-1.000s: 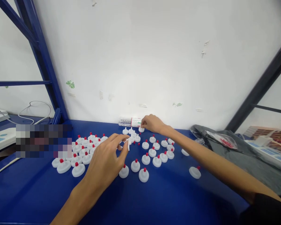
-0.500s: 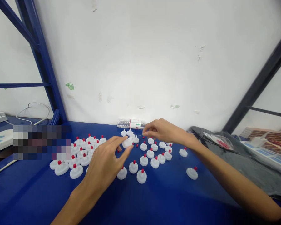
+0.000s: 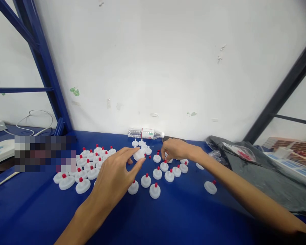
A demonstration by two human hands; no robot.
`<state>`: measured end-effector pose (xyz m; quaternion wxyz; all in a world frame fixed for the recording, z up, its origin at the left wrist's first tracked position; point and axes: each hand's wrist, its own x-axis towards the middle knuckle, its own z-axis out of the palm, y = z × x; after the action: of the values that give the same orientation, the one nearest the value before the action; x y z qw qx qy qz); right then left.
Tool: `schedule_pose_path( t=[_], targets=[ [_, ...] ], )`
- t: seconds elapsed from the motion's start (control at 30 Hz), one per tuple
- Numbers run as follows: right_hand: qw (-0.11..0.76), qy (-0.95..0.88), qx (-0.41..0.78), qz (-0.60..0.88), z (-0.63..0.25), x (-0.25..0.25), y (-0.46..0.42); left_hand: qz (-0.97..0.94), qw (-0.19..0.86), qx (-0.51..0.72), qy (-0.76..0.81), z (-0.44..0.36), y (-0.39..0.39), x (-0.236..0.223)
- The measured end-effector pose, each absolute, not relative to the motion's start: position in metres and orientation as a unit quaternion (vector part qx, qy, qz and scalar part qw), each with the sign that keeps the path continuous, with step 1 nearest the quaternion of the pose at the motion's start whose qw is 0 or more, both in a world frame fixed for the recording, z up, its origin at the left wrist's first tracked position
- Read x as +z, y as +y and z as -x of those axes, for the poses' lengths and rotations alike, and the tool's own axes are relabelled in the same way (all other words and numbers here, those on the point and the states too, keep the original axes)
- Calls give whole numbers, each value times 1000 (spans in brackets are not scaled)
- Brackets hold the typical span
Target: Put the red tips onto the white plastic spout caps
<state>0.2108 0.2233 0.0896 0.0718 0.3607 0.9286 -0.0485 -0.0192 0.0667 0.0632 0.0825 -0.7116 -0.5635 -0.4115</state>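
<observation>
My left hand (image 3: 117, 166) pinches a white round plastic cap (image 3: 138, 154) between thumb and fingers, just above the table. To its right, my right hand (image 3: 177, 149) reaches down with bent, closed fingertips among white round caps with red tips (image 3: 157, 173). Whatever those fingertips hold or touch is hidden. Behind the left hand stand several white caps with bare spouts (image 3: 148, 150). A small loose red tip (image 3: 150, 157) lies between the hands. More red-tipped caps (image 3: 83, 185) crowd together at the left, partly covered by my left hand.
A clear water bottle (image 3: 146, 133) lies along the wall. Dark grey plastic bags (image 3: 255, 180) cover the right side, with a clear packet of red pieces (image 3: 239, 152) on top. A power strip (image 3: 0, 148) and cables are at the left. Blue rack posts (image 3: 44, 61) rise at the left.
My right hand has moved from beside the bottle's neck down and slightly right, in among the red-tipped caps. My left hand keeps its pinch on the white cap, almost unmoved.
</observation>
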Motion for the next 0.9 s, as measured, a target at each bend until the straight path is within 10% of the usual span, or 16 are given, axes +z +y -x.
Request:
schedule_pose_path(
  t=[0.9],
  targets=[
    [32, 924, -134, -358, -211, 112, 208, 713, 86, -403, -567, 18, 66, 64]
  ],
)
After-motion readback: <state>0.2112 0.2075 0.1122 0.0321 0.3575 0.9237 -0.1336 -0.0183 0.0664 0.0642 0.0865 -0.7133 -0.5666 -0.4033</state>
